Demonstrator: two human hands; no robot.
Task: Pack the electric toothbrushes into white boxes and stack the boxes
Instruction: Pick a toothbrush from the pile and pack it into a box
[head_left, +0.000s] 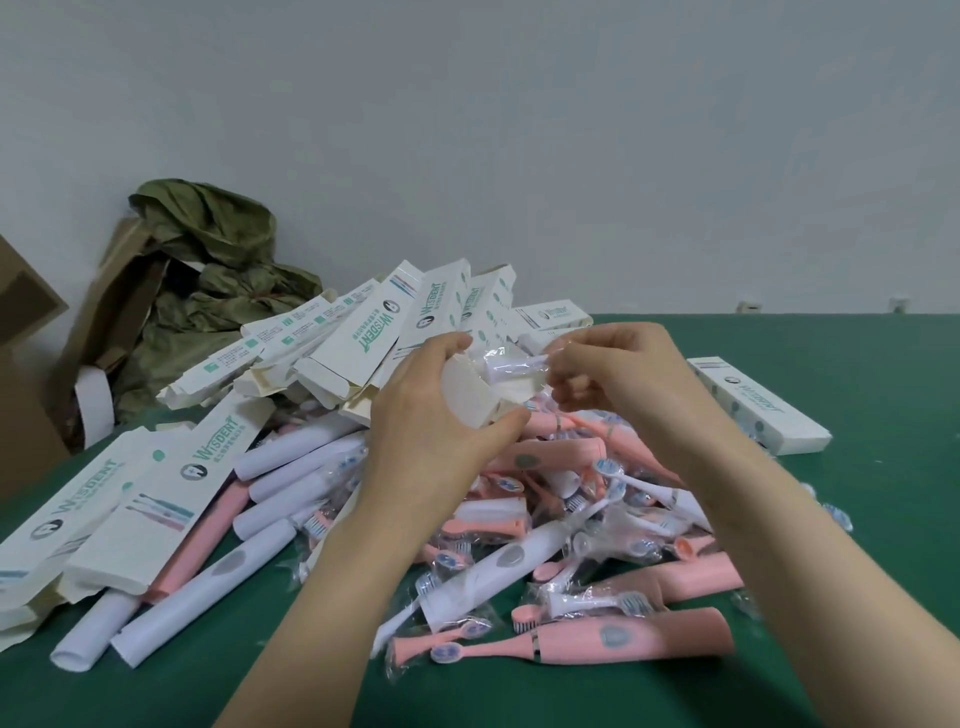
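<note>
My left hand (434, 410) grips the open end of a white box (475, 397), held up over the pile. My right hand (613, 374) pinches a brush head wrapped in clear plastic (517, 366) at the box's mouth. Below lies a heap of pink and white electric toothbrushes (545, 525) and bagged brush heads. One pink toothbrush (613, 642) lies nearest me. Several empty white boxes (363, 332) are piled at the back, and flat ones (119, 499) lie at the left.
One closed white box (758, 405) lies alone on the green table (857, 519) at the right. A crumpled olive-green bag (208, 270) and brown cardboard cartons (31, 364) stand at the back left against the grey wall.
</note>
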